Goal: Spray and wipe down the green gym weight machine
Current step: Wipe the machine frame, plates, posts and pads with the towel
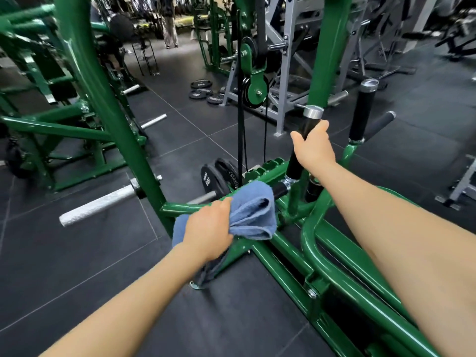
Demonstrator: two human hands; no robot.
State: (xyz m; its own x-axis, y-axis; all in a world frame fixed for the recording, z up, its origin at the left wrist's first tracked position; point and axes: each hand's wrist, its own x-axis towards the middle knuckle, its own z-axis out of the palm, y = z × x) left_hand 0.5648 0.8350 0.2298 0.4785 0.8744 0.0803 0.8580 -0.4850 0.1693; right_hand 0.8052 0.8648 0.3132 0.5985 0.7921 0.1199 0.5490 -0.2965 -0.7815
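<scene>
1. Machine frame (291, 256): green low tube runs from near right toward far left, directly under the cloth (253, 215).
2. Left hand (208, 228): nearer to this tube; fingers grip the bunched blue cloth, pressed on it.
3. Right hand (313, 145): arm extended, fingers wrapped around the upright black handle (296, 163).
4. No spray bottle visible.

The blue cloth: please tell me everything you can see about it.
The blue cloth is a soft towel of terry-like fabric, light blue, bunched into thick folds with a dark hollow between them. The left hand grips it from above, fingers curled into the fabric, and holds it against the low green frame tube of the machine, near the base of the slanted upright. One end shows to the left of the wrist; a darker part hangs below the hand towards the floor. No spray bottle is in view.
</scene>
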